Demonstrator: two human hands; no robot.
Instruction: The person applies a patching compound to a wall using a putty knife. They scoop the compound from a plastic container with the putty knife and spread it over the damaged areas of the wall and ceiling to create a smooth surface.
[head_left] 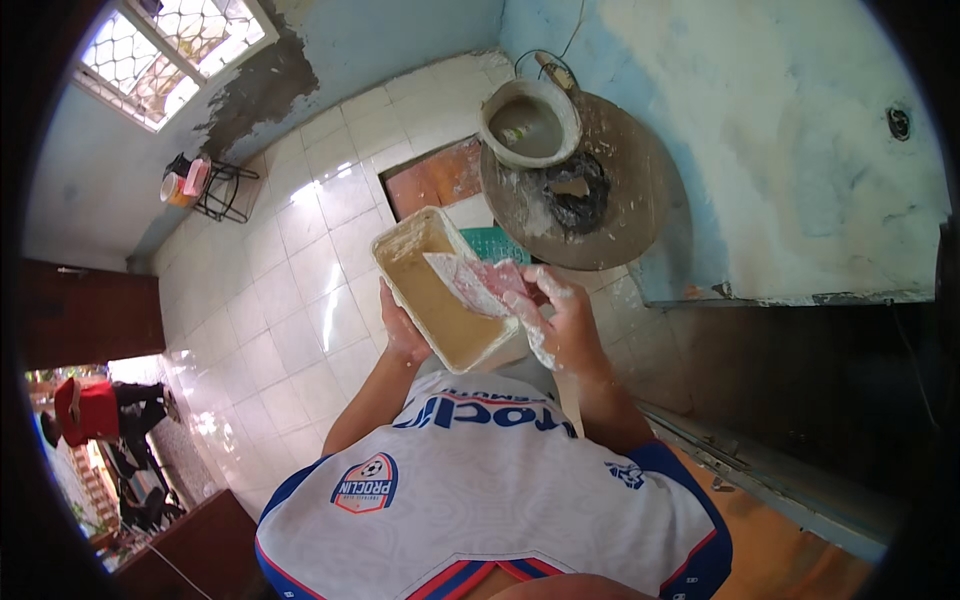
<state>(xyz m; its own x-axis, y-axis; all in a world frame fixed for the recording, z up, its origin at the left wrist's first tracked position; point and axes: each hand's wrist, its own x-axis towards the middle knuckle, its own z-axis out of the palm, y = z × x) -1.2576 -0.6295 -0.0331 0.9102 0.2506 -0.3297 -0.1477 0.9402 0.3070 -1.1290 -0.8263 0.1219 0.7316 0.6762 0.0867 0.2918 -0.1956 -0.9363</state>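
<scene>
In front of my body, my left hand (404,327) grips the left side of a rectangular tub (402,230). A smooth beige paste like wall putty (425,290) spreads over its inside. My right hand (565,318) is closed around a flat scraper (468,284), pinkish and smeared with white putty. The scraper's pointed end reaches over the tub; whether it touches the paste I cannot tell. White putty also coats the fingers of my right hand.
A round table (630,200) against the right wall bears a putty-crusted basin (571,125) and a crumpled black plastic bag (590,210). A green item (490,243) lies behind the tub. A black stand (230,193) stands far left. Beyond the doorway is a person in red (92,408).
</scene>
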